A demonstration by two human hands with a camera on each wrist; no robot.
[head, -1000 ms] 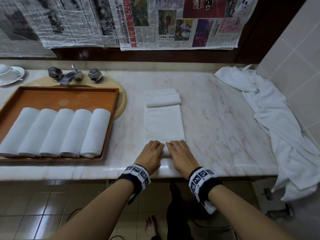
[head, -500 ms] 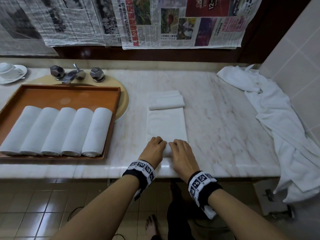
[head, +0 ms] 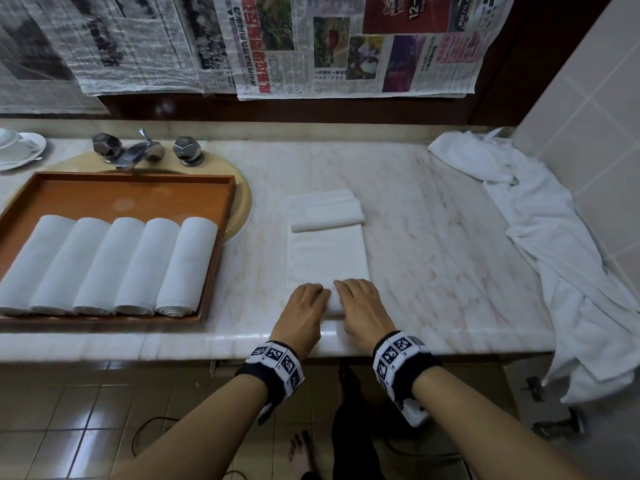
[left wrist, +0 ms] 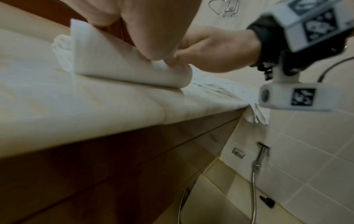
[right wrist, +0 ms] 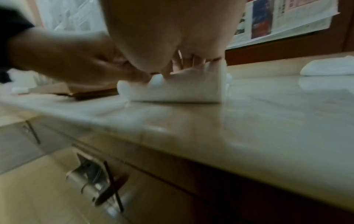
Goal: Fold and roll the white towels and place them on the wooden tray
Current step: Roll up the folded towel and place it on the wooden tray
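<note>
Both forearms are bare. Each wrist wears a black cuff (head: 273,375) ringed with white blocks printed with black square codes (head: 398,348). Under the right wrist hangs a white camera housing (left wrist: 295,97) with a round lens, a code marker and a dark cable. Dark trousers (head: 349,438) and a bare foot (head: 301,452) show below.

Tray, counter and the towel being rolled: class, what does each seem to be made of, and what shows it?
Tray: likely wood, smooth orange-brown finish with raised rim. Counter: looks like polished marble, pale with veining and glossy reflections. Towel: soft white cloth, it folds and rolls.
</note>
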